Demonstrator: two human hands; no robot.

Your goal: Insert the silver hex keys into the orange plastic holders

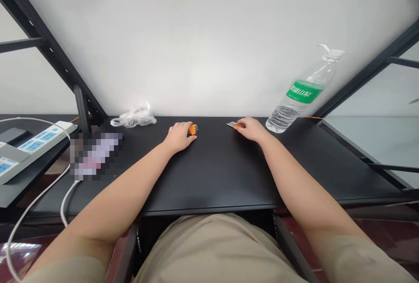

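On the black tabletop, my left hand [179, 137] is closed around what looks like a hex key set in an orange holder [193, 130], its bent metal ends showing past my fingers. To the right, my right hand [251, 128] pinches another orange piece with several thin metal rods [231, 124] pointing left, which also looks like a hex key set. My fingers cover part of both sets. A gap of bare tabletop lies between the two hands.
A large water bottle [297, 93] with a green label stands behind my right hand. A crumpled clear plastic bag [135, 117] lies at the back left. A blurred-out object [96, 156] with a white cable and a power strip [36, 148] are farther left.
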